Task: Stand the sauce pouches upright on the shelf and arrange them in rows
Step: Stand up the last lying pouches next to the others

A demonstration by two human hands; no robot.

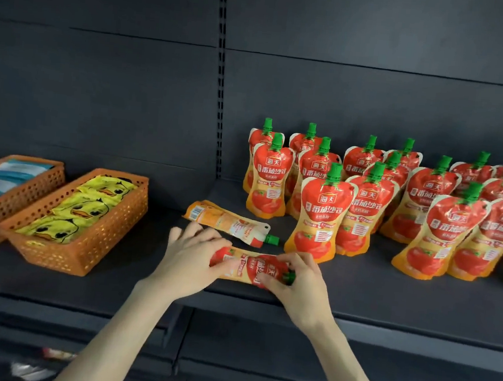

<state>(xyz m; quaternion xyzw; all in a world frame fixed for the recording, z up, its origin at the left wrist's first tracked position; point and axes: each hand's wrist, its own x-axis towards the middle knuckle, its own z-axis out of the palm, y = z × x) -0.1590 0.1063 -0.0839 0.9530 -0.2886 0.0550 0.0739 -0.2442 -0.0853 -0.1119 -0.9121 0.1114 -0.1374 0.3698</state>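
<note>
Dark grey shelf (387,295) is filled on the right by upright sauce pouches (395,210) set in rows, with two orange baskets (65,227) kept well apart on the left. One pouch (228,223) is laid flat near the rows. Another pouch (252,267) is gripped sideways at the front edge by the left hand (191,258) and right hand (299,282).

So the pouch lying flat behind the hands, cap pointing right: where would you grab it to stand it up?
Probably at the narrow neck just below the green cap of the flat pouch, coming from the right. The cap end is open on that side, and lifting it should swing the wide base down onto the shelf.
</note>
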